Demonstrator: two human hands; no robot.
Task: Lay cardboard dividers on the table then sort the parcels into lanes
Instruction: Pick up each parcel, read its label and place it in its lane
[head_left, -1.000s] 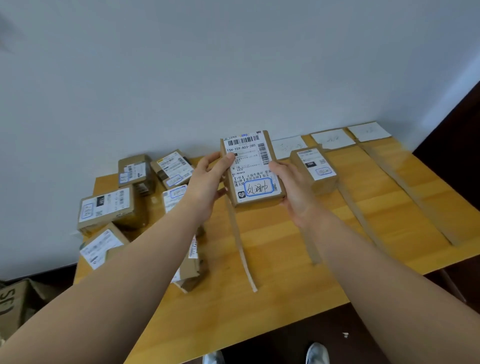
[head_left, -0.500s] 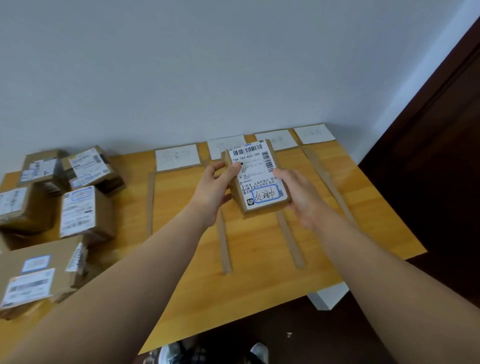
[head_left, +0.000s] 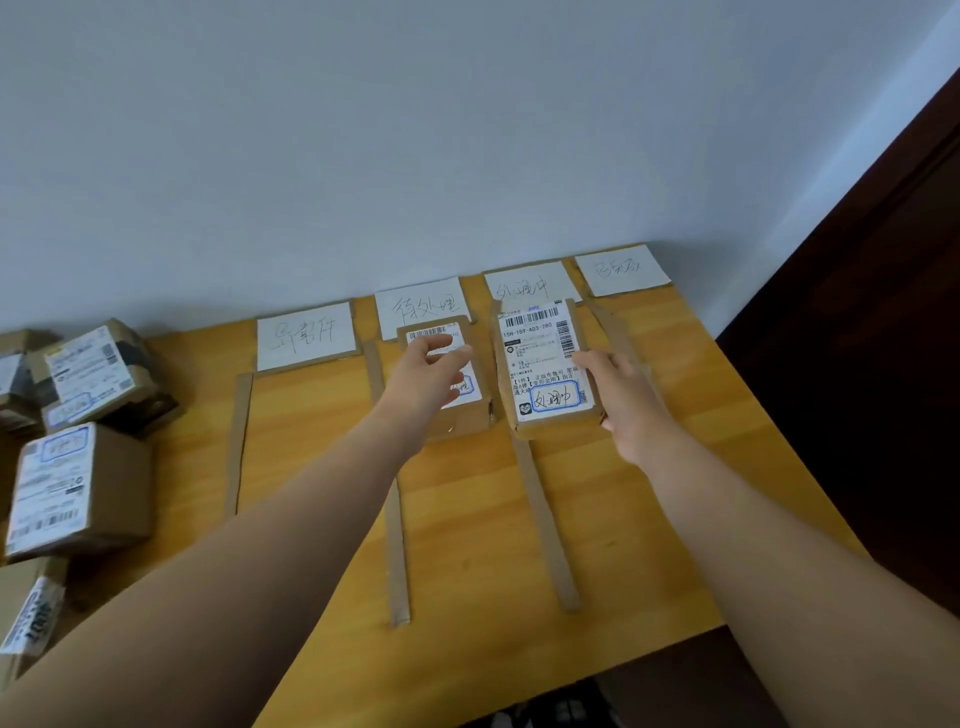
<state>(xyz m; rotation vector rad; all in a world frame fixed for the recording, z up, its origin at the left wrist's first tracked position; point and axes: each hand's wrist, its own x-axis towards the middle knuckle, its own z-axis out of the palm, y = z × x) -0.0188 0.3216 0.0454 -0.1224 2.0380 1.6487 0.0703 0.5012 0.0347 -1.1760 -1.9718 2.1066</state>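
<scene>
A flat brown parcel (head_left: 540, 364) with a white shipping label and a blue-framed handwritten mark lies in the third lane, its left edge over a cardboard divider strip (head_left: 545, 519). My right hand (head_left: 623, 400) grips the parcel's right edge. My left hand (head_left: 426, 379) hovers open, fingers spread, above a smaller parcel (head_left: 460, 423) that sits in the second lane. More divider strips (head_left: 238, 441) (head_left: 397, 545) run front to back on the wooden table (head_left: 311, 493). White handwritten lane signs (head_left: 304, 335) (head_left: 423, 306) (head_left: 524, 283) (head_left: 621, 270) line the back edge.
Several labelled cardboard parcels (head_left: 78, 483) (head_left: 88, 374) are heaped at the table's left end. A white wall runs behind the table. A dark door (head_left: 857, 364) stands past the table's right edge. The front edge runs diagonally at the lower right.
The parcel went from being held up in both hands to lying in the third lane. My left hand has let go and moved left over the smaller parcel.
</scene>
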